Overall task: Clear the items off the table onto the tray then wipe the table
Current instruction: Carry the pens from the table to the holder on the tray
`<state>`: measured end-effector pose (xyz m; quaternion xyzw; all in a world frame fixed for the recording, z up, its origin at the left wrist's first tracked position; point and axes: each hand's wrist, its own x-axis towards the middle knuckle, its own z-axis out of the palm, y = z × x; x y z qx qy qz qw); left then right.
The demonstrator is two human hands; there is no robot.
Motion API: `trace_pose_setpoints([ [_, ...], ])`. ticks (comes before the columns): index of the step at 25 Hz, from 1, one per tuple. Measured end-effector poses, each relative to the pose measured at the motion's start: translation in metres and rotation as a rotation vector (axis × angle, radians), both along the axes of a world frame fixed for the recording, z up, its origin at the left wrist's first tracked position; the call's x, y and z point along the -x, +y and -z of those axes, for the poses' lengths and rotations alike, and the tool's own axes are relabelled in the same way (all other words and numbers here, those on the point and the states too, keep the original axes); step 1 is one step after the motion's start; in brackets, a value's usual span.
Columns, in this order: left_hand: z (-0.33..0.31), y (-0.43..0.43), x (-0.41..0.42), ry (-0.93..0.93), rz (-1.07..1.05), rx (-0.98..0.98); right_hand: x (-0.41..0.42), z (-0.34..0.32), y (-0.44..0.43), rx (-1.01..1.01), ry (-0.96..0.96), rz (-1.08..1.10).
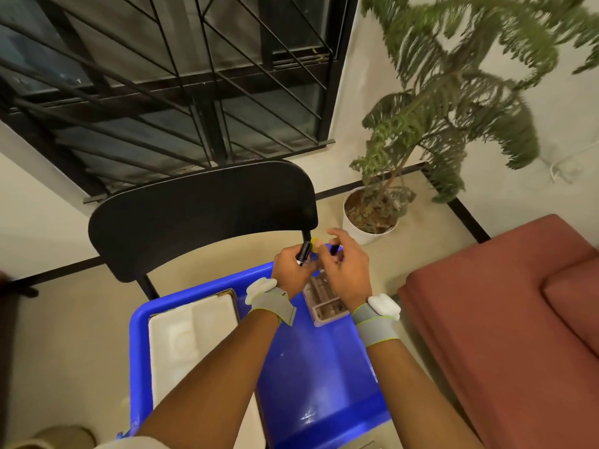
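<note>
On table point(201, 264), blue tray point(311, 367), white cloth point(191, 332) at its left. Above far rim, left hand point(290, 270) curled round black marker point(304, 252). Just right, right hand point(348, 270), fingers bent, grip impossible to tell; beneath, grey compartment box point(324, 303) in tray.

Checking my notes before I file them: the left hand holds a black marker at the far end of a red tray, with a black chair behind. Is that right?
Not quite. The head view shows the tray is blue, not red. The left hand does hold a black marker at its far end, with a black chair behind.
</note>
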<state>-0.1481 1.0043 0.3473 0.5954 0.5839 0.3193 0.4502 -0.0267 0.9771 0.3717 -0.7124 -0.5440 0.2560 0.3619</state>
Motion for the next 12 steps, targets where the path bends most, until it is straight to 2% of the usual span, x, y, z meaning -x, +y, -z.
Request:
trace_pose_setpoints([
  [3, -0.004, -0.006, 0.001, -0.015, 0.021, -0.020, 0.004, -0.004, 0.004, 0.138, 0.032, -0.222],
  [8, 0.000, -0.008, 0.012, -0.181, 0.114, 0.148, -0.010, 0.005, -0.002, 0.150, 0.098, -0.187],
  [12, 0.009, -0.006, 0.013, -0.250, -0.161, 0.245, -0.013, 0.020, -0.014, 0.208, 0.062, -0.122],
])
